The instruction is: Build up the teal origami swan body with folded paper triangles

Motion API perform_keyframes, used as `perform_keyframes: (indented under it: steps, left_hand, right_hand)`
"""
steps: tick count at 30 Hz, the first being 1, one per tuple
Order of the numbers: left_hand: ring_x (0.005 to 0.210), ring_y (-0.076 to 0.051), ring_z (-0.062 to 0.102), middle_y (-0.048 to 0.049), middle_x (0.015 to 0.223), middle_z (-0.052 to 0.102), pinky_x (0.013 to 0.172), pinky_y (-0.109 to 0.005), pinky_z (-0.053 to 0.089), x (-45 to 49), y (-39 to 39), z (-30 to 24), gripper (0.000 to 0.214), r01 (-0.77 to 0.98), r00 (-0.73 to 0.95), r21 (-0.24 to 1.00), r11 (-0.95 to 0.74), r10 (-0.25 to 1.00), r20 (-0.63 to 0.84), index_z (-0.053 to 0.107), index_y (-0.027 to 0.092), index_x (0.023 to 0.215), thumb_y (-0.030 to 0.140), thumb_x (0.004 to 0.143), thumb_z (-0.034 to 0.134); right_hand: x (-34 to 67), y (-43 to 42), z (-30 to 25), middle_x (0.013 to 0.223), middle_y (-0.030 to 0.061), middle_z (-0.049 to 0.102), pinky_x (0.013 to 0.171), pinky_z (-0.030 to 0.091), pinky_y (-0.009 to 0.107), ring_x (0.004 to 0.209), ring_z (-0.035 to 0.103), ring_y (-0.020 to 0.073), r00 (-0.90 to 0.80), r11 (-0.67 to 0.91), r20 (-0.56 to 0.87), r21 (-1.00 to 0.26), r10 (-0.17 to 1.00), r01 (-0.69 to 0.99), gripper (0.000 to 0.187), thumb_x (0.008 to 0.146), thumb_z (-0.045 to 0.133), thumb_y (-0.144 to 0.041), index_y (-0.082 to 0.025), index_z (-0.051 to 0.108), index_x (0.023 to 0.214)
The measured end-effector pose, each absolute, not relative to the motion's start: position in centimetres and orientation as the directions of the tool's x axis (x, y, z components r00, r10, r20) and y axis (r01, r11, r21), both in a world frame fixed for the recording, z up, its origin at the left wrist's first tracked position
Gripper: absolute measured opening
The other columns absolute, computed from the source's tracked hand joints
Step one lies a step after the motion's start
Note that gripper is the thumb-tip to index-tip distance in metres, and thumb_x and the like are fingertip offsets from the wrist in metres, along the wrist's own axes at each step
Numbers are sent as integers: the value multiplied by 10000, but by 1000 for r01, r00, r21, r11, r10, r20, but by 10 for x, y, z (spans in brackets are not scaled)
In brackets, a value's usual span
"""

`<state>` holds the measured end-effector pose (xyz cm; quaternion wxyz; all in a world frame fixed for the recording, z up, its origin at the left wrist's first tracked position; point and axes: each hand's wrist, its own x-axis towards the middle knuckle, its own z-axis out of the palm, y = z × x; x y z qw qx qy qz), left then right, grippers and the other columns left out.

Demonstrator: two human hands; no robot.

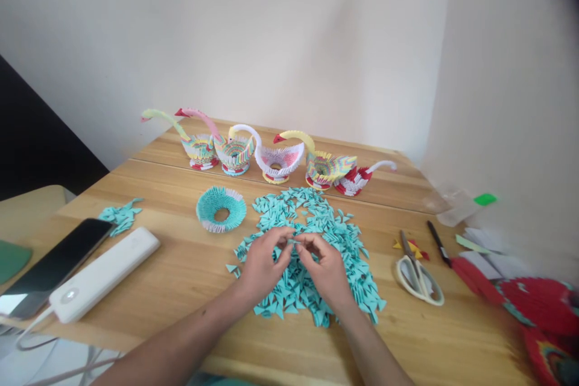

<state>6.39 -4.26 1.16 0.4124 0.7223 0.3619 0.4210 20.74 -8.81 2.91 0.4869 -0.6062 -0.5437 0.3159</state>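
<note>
My left hand (263, 260) and my right hand (326, 271) meet over a heap of small teal folded paper triangles (316, 223) on the wooden table (181, 277). Between the pinched fingertips of both hands is a small teal paper piece (294, 242). A round teal and white paper ring base (221, 209) sits just behind my left hand. A row of several colourful paper swans (275, 160) stands behind the heap.
White-handled scissors (418, 274) and a black pen (438, 242) lie to the right. A phone (58, 259) and a white power bank (106, 271) lie at left, beside a small teal pile (120, 215). A red paper model (538, 304) is at far right.
</note>
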Motion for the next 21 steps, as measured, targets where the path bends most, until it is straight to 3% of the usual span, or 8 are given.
perform_keyframes:
  steps: [5,9,12,17,21]
  left_hand:
    - [1073,-223,590,-78,1153,644,952,-342,443,63,-47,13,288,185,444,812,-553,785,433,631,258,1138,197,876,527]
    - [1035,-214,606,-94,1204,620,896,-330,484,64,-45,13,353,125,376,918,-377,874,308,546,231,1237,258,885,538]
    - [902,-193,648,-75,1053,687,789,-297,517,65,-41,13,270,108,387,967,-232,905,174,614,201,1139,248,903,492]
    - [872,-191,664,-40,970,727,788,-277,507,67,-40,10,203,185,453,904,-385,850,269,704,211,1016,237,862,574]
    - [930,-200,670,-51,1020,734,841,-286,496,67,-41,8,231,206,443,855,-475,825,352,705,216,1057,280,892,555]
  right_hand:
    - [207,-88,28,810,24,699,725,489,289,759,635,190,276,79,173,-943,945,322,117,829,592,-287,-211,677,858]
    - [206,-88,25,788,28,695,702,490,283,748,630,188,381,59,167,-958,909,279,116,807,618,-299,-200,673,831]
    - [205,-89,22,777,25,683,683,492,277,737,626,184,420,57,164,-965,893,256,122,804,621,-306,-193,659,829]
    - [200,-90,16,791,23,662,697,499,281,749,623,181,414,87,197,-959,889,271,126,825,590,-311,-194,633,846]
    - [197,-92,15,897,45,658,746,503,303,808,624,189,390,89,220,-941,894,328,285,854,544,-298,-195,617,1110]
